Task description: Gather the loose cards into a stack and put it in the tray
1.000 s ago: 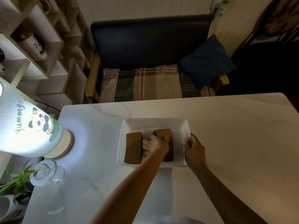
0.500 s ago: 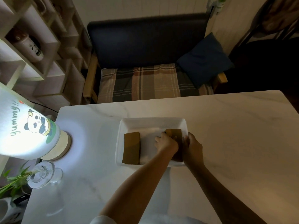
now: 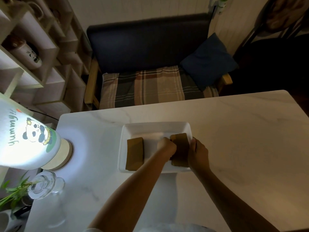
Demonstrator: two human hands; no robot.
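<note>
A white rectangular tray (image 3: 155,127) sits on the marble table. Inside it are two brown card stacks. The left stack (image 3: 134,154) lies flat and untouched by the tray's left wall. The right stack (image 3: 180,148) lies against the right wall, between my hands. My left hand (image 3: 167,148) is curled against the stack's left edge, fingers closed on it. My right hand (image 3: 198,152) presses the stack's right edge from over the tray rim.
A glowing panda lamp (image 3: 28,141) stands at the table's left, with a glass vase (image 3: 45,184) holding green stems near the front left corner. Beyond the table's far edge is a bench with a plaid cushion (image 3: 150,86). Shelves line the left wall.
My left hand slid the right card stack from the tray's middle over to the right wall. My right hand moved in from the rim and now touches the stack's right edge.
</note>
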